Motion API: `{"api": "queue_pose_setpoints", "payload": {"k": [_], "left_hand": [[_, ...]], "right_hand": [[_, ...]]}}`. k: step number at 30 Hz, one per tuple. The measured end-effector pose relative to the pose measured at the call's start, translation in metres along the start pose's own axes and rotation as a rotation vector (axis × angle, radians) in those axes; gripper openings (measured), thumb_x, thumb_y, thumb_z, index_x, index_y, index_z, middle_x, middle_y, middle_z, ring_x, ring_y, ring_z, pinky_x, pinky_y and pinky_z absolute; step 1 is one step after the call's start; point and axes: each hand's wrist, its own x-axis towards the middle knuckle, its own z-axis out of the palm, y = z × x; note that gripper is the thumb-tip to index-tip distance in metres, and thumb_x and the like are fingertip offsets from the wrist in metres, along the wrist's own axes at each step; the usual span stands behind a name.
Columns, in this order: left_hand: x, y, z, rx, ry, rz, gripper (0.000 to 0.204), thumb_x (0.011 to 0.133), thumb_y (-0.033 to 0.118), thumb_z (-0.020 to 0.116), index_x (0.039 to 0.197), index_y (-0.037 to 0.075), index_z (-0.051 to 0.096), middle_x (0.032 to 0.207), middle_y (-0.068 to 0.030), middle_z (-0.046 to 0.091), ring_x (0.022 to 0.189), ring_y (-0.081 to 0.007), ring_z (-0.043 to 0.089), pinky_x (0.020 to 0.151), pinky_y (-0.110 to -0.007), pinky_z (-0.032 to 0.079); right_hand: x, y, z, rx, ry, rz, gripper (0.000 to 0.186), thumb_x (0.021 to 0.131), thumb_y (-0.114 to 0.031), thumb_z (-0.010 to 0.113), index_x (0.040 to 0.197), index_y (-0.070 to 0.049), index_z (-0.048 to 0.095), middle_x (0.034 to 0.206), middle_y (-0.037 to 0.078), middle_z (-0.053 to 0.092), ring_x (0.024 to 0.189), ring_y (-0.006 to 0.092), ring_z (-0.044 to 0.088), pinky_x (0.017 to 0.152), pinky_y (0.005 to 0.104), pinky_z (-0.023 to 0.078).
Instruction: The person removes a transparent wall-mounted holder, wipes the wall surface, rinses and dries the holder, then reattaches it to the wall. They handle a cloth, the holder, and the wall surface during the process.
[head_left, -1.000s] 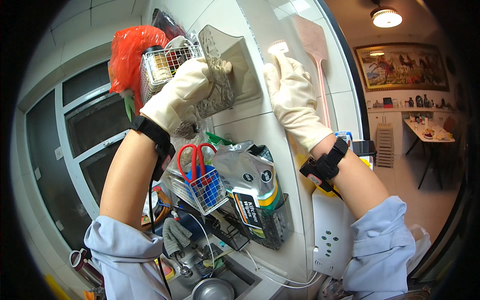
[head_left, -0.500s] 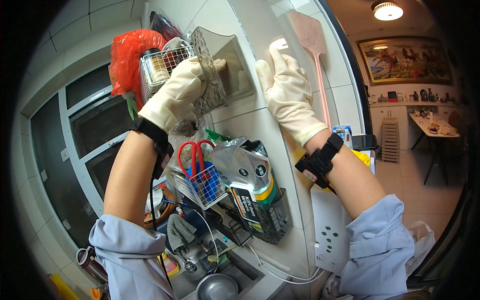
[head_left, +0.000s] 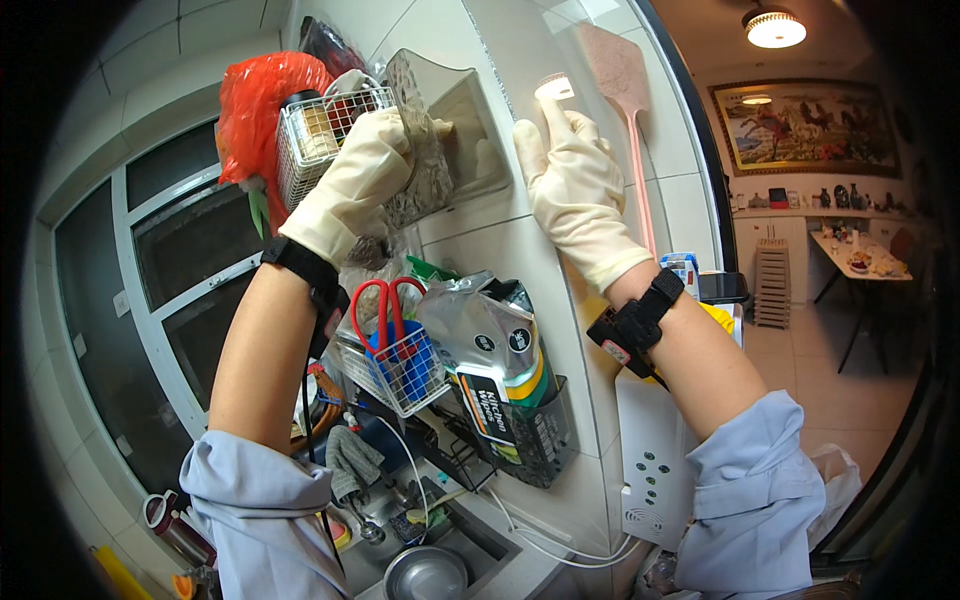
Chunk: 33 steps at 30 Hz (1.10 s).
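Both of my hands wear cream rubber gloves. My left hand (head_left: 362, 165) grips the patterned near wall of a translucent grey plastic holder (head_left: 470, 130) against the tiled wall; a fingertip shows through on its inner side. My right hand (head_left: 578, 175) lies against a pale, glossy wall surface, its fingers stretched out and nothing in its grasp. To the right of it hangs a pink fly swatter (head_left: 636, 120). Close beside my left hand is a white wire basket (head_left: 298, 165) with jars in it, and a red plastic bag (head_left: 262, 110) hangs there.
Below my hands, a wire basket (head_left: 410, 375) holds red-handled scissors (head_left: 383, 318). Next to it a dark holder (head_left: 540, 455) carries a pack of wipes (head_left: 487, 405). A metal bowl (head_left: 427, 575) sits in the sink (head_left: 490, 535). A white panel (head_left: 652, 450) is on the wall at right.
My view has shifted very slightly. Both hands keep almost the same places, the left on the grey holder and the right against the wall.
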Motion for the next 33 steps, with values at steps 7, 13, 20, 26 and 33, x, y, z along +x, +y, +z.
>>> {"api": "queue_pose_setpoints", "payload": {"k": [7, 13, 20, 26, 33], "left_hand": [[0.006, 0.003, -0.005, 0.841, -0.158, 0.142, 0.027, 0.090, 0.024, 0.062, 0.089, -0.001, 0.070, 0.083, -0.0139, 0.069, 0.065, -0.0233, 0.063, 0.060, -0.035, 0.050], [0.022, 0.000, -0.002, 0.638, -0.212, 0.021, 0.055, 0.085, 0.054, 0.068, 0.087, 0.000, 0.070, 0.077, -0.0195, 0.066, 0.067, -0.0317, 0.061, 0.065, -0.040, 0.050], [0.022, 0.027, 0.012, 0.676, -0.375, -0.104, 0.036, 0.090, 0.034, 0.072, 0.094, -0.002, 0.072, 0.069, -0.0057, 0.066, 0.060, -0.0142, 0.059, 0.056, -0.030, 0.048], [0.016, 0.016, 0.014, 0.452, -0.315, -0.073, 0.033, 0.089, 0.031, 0.073, 0.089, -0.002, 0.072, 0.067, -0.0051, 0.065, 0.059, -0.0135, 0.058, 0.056, -0.029, 0.049], [0.010, 0.006, 0.014, 0.311, -0.187, -0.006, 0.042, 0.084, 0.032, 0.079, 0.103, -0.003, 0.068, 0.087, -0.0104, 0.070, 0.078, -0.0166, 0.066, 0.071, -0.030, 0.054]], "right_hand": [[0.000, -0.001, 0.000, -0.014, -0.008, -0.017, 0.032, 0.096, -0.038, 0.053, 0.110, -0.009, 0.056, 0.109, 0.019, 0.063, 0.090, 0.0420, 0.064, 0.077, 0.0507, 0.052], [0.001, 0.001, 0.000, 0.004, -0.007, -0.050, 0.031, 0.096, -0.038, 0.053, 0.108, -0.009, 0.056, 0.107, 0.018, 0.064, 0.089, 0.0411, 0.064, 0.076, 0.0518, 0.051], [0.001, 0.004, 0.004, -0.010, 0.044, -0.089, 0.030, 0.096, -0.036, 0.052, 0.108, -0.009, 0.056, 0.104, 0.017, 0.064, 0.089, 0.0396, 0.064, 0.075, 0.0507, 0.050], [0.001, 0.003, 0.010, -0.022, 0.076, -0.108, 0.030, 0.096, -0.034, 0.052, 0.106, -0.006, 0.056, 0.101, 0.017, 0.063, 0.087, 0.0384, 0.063, 0.075, 0.0501, 0.050], [0.000, 0.004, 0.016, -0.039, 0.024, -0.069, 0.039, 0.098, -0.034, 0.053, 0.124, -0.006, 0.062, 0.116, 0.022, 0.063, 0.107, 0.0400, 0.060, 0.093, 0.0452, 0.048]]}}
